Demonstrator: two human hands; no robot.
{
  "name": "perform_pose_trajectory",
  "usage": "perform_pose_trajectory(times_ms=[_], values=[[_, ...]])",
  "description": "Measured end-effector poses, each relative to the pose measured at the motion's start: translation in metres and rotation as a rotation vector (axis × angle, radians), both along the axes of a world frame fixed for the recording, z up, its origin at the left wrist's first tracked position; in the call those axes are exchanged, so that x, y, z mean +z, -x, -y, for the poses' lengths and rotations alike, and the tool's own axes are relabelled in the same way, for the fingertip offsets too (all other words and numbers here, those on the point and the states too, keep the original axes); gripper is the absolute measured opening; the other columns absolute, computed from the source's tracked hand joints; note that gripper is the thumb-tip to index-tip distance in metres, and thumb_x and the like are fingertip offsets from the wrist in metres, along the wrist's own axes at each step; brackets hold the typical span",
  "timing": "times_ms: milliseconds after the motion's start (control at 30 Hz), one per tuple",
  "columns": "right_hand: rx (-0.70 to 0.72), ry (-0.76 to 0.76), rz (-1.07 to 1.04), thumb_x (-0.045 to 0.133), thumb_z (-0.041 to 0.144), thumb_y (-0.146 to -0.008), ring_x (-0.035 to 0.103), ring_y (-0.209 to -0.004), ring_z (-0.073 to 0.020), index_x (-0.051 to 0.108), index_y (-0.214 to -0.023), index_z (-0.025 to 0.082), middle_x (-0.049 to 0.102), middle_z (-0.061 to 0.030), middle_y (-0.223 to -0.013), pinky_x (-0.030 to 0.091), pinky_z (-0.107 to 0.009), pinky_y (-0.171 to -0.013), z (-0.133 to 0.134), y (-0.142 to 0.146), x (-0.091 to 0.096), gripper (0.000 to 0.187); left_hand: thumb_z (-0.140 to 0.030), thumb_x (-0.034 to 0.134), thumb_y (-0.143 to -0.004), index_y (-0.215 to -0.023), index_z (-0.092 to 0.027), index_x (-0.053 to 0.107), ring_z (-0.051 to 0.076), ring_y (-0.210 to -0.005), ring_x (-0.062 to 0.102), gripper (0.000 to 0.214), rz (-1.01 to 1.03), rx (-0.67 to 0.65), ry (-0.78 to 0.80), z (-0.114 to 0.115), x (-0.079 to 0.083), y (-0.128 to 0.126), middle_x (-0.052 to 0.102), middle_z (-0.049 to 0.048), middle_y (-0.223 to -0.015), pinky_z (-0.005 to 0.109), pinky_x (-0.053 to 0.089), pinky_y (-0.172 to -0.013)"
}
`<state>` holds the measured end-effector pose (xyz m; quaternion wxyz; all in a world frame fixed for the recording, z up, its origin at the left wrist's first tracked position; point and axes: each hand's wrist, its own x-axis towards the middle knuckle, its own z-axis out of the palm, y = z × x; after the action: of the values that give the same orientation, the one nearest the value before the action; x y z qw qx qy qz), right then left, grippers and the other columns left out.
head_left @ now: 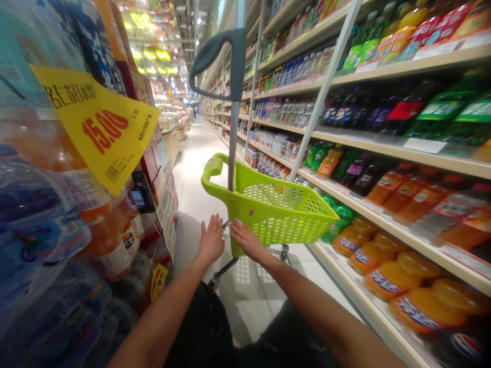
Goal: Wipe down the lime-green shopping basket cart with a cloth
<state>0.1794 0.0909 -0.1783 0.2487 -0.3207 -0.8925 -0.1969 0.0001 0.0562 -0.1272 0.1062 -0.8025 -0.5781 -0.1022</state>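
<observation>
A lime-green shopping basket trolley (284, 225) stands in the aisle in front of me, its mesh sides showing the floor through them. A metal pole (232, 148) rises at its near end to a dark grey loop handle (218, 66). My left hand (212, 239) is held just left of the basket's near end, fingers stretched out, with nothing in it. Against the green near wall, my right hand (246, 239) has its fingers extended and seems to touch it. A small metallic piece (227, 224) lies between the two hands; its kind is unclear.
Shelves of bottled drinks (406, 138) line the right side, with orange soda bottles (402, 278) at the bottom. Wrapped bottle packs (42, 204) and a yellow price sign (103, 128) crowd the left. The tiled floor (192, 143) runs ahead between them.
</observation>
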Motion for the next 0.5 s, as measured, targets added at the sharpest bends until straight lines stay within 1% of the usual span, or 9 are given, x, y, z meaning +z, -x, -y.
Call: perform_pose_trajectory(times_ms=[67, 167, 233, 300, 333, 400, 500], values=[[0.013, -0.031, -0.050, 0.035, 0.007, -0.087, 0.032, -0.131, -0.0218, 0.058, -0.114, 0.015, 0.054, -0.0125, -0.127, 0.042, -0.045, -0.096, -0.001, 0.002, 0.014, 0.036, -0.024, 0.045, -0.078, -0.139, -0.009, 0.024, 0.023, -0.138, 0.011, 0.067, 0.017, 0.007, 0.002, -0.002, 0.002, 0.000, 0.015, 0.0128, -0.149, 0.050, 0.013, -0.110], [-0.020, -0.111, -0.191, 0.033, 0.008, -0.089, 0.023, -0.135, -0.0207, 0.055, -0.119, 0.016, 0.048, -0.0117, -0.133, 0.036, -0.045, -0.102, -0.009, 0.010, 0.048, 0.038, -0.019, 0.045, -0.075, -0.139, -0.008, 0.023, 0.024, -0.138, 0.011, 0.069, 0.059, 0.032, -0.005, -0.007, 0.011, 0.000, 0.015, 0.0131, -0.149, 0.051, 0.012, -0.110], [-0.051, -0.154, -0.249, 0.034, 0.010, -0.089, 0.021, -0.136, -0.0210, 0.054, -0.120, 0.016, 0.046, -0.0112, -0.134, 0.033, -0.045, -0.104, -0.017, 0.017, 0.067, 0.038, -0.018, 0.045, -0.074, -0.140, -0.008, 0.022, 0.024, -0.138, 0.011, 0.070, 0.077, 0.045, -0.018, -0.010, 0.016, -0.001, 0.014, 0.0130, -0.150, 0.052, 0.011, -0.110], [-0.064, -0.166, -0.241, 0.035, 0.010, -0.089, 0.022, -0.135, -0.0216, 0.055, -0.120, 0.017, 0.047, -0.0107, -0.134, 0.032, -0.046, -0.104, -0.023, 0.021, 0.076, 0.037, -0.018, 0.044, -0.074, -0.140, -0.007, 0.022, 0.024, -0.138, 0.011, 0.070, 0.083, 0.048, -0.030, -0.012, 0.017, -0.001, 0.014, 0.0128, -0.150, 0.051, 0.011, -0.110], [-0.063, -0.160, -0.218, 0.036, 0.011, -0.089, 0.023, -0.135, -0.0219, 0.055, -0.119, 0.018, 0.048, -0.0104, -0.133, 0.032, -0.046, -0.104, -0.024, 0.022, 0.075, 0.037, -0.018, 0.044, -0.074, -0.140, -0.007, 0.022, 0.024, -0.138, 0.011, 0.070, 0.082, 0.046, -0.035, -0.012, 0.017, -0.001, 0.014, 0.0125, -0.150, 0.051, 0.011, -0.110], [-0.055, -0.132, -0.157, 0.037, 0.010, -0.088, 0.027, -0.133, -0.0223, 0.056, -0.118, 0.018, 0.049, -0.0105, -0.132, 0.034, -0.046, -0.103, -0.024, 0.021, 0.063, 0.036, -0.019, 0.045, -0.074, -0.140, -0.008, 0.022, 0.023, -0.138, 0.010, 0.070, 0.072, 0.038, -0.044, -0.012, 0.015, -0.001, 0.014, 0.0121, -0.150, 0.051, 0.011, -0.110], [-0.032, -0.075, -0.066, 0.039, 0.009, -0.087, 0.031, -0.132, -0.0227, 0.057, -0.116, 0.016, 0.051, -0.0120, -0.130, 0.037, -0.046, -0.100, -0.018, 0.017, 0.030, 0.035, -0.021, 0.045, -0.076, -0.139, -0.009, 0.024, 0.023, -0.138, 0.010, 0.068, 0.047, 0.021, -0.040, -0.008, 0.009, 0.001, 0.016, 0.0123, -0.150, 0.050, 0.012, -0.110]])
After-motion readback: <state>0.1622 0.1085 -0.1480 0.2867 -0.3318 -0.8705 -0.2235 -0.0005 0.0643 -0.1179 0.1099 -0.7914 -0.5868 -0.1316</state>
